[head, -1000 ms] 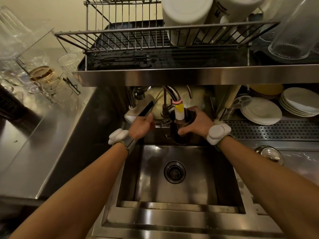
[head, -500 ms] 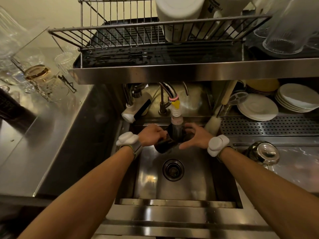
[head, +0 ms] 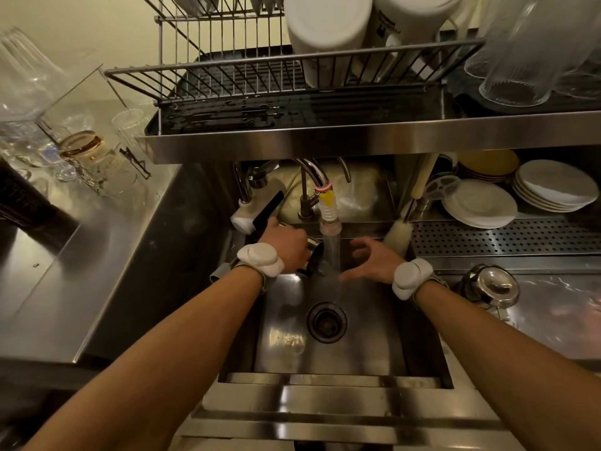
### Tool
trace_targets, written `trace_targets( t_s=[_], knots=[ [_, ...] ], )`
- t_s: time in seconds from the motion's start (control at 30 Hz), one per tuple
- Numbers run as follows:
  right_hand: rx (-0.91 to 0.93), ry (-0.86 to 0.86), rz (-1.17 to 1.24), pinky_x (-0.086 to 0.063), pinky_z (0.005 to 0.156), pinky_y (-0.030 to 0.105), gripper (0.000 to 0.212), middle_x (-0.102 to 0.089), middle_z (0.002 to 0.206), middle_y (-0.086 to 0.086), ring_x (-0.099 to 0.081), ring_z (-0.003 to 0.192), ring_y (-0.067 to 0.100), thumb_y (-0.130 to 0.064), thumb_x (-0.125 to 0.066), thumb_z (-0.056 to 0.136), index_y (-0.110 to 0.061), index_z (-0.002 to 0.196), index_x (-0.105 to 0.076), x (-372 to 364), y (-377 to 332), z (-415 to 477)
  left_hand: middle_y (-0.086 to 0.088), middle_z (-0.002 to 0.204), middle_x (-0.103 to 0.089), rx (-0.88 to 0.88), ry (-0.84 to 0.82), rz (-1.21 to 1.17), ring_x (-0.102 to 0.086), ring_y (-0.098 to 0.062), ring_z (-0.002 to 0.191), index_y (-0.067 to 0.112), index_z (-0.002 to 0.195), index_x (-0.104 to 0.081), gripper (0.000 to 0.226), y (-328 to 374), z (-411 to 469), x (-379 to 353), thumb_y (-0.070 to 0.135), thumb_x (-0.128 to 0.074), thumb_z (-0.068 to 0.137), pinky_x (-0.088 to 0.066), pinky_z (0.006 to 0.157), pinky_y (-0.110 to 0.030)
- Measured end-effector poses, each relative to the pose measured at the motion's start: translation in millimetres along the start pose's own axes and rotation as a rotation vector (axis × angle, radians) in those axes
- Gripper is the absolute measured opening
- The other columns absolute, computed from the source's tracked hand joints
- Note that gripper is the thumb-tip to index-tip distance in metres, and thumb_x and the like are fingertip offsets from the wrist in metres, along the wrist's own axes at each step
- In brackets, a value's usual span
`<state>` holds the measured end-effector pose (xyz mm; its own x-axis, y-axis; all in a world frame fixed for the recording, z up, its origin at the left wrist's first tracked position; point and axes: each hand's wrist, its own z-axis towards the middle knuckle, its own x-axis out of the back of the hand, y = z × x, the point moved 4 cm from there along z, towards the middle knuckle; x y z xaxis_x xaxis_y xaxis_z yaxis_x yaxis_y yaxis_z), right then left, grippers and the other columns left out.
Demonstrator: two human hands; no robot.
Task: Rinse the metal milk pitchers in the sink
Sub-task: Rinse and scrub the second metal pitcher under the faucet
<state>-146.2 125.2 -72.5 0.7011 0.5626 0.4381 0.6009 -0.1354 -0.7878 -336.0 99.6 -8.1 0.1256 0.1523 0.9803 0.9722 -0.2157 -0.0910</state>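
Observation:
My left hand (head: 286,244) grips a metal milk pitcher (head: 313,255), tipped on its side just left of the water stream; my hand hides most of it. Water runs from the faucet (head: 328,206) with its yellow and white hose tip down into the steel sink (head: 283,340). On the other side of the stream my right hand (head: 370,262) is empty, its fingers spread, apart from the pitcher. A second shiny metal vessel (head: 491,286) stands on the counter to the right of the sink.
A steel shelf (head: 357,138) with a wire drying rack, white containers and glasses hangs low over the faucet. Stacked plates (head: 481,203) and a bottle brush (head: 398,234) sit at the back right. Glassware (head: 81,157) crowds the left counter. The drain (head: 326,322) lies mid-sink.
The pitcher went from upright under the faucet in my right hand to tipped sideways in my left hand. My right hand let go and now spreads open beside the stream.

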Motion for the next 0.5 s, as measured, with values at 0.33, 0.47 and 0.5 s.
trace_targets(
  t_s=[0.33,0.47,0.5],
  knots=[
    [0.021,0.057,-0.049,-0.048,0.077,0.025,0.098,-0.053,0.131,0.008,-0.055,0.111,0.021,-0.033,-0.090,0.054,-0.017,0.137,-0.040,2.5,-11.1,-3.0,-0.009,0.075,-0.070,-0.146,0.184,0.252,-0.062,-0.029,0.078,0.015,0.079,-0.068,0.017,12.7,-7.0,20.9,0.021,-0.053,0.082,-0.028,0.101,-0.045],
    [0.019,0.085,-0.059,-0.046,0.074,0.024,0.095,-0.054,0.130,0.008,-0.056,0.111,0.022,-0.033,-0.089,0.053,-0.017,0.135,-0.043,2.3,-16.0,-1.5,-0.004,0.075,-0.070,-0.158,0.163,0.364,-0.061,-0.025,0.079,0.016,0.083,-0.069,0.019,14.5,-4.6,26.5,0.022,-0.051,0.086,-0.028,0.101,-0.044],
    [0.021,0.085,-0.053,-0.045,0.073,0.023,0.094,-0.054,0.129,0.008,-0.056,0.110,0.021,-0.033,-0.090,0.053,-0.017,0.134,-0.043,2.4,-16.5,-0.9,-0.004,0.075,-0.070,-0.161,0.154,0.381,-0.061,-0.024,0.079,0.016,0.083,-0.068,0.018,15.3,-3.3,26.9,0.022,-0.051,0.087,-0.028,0.100,-0.043]
  ],
)
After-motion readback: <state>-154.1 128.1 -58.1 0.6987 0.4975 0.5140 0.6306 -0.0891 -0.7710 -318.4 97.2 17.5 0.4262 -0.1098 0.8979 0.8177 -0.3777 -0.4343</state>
